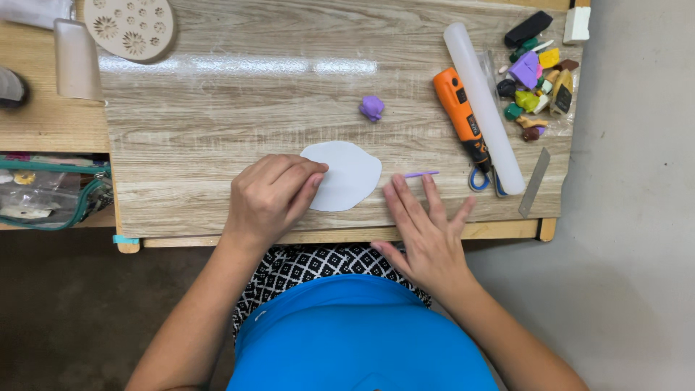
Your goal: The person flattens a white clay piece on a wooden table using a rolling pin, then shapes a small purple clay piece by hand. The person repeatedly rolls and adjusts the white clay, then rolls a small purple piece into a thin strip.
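Observation:
A flat white rolled-out clay sheet [346,174] lies on the wooden table [217,108]. My left hand [271,195] rests with curled fingers on the sheet's left edge, fingertips pinching at it. Flat on the table to the right of the sheet lies my right hand [427,232], fingers spread, its fingertips just below a thin purple clay strip [421,174]. A small purple clay lump [371,107] sits farther back, apart from both hands.
A clear rolling pin [483,105], an orange power tool [460,116], blue-handled scissors [481,179] and a metal blade [535,182] lie at the right. Several coloured clay pieces [536,80] sit at the far right. A round flower mould [130,27] is at back left.

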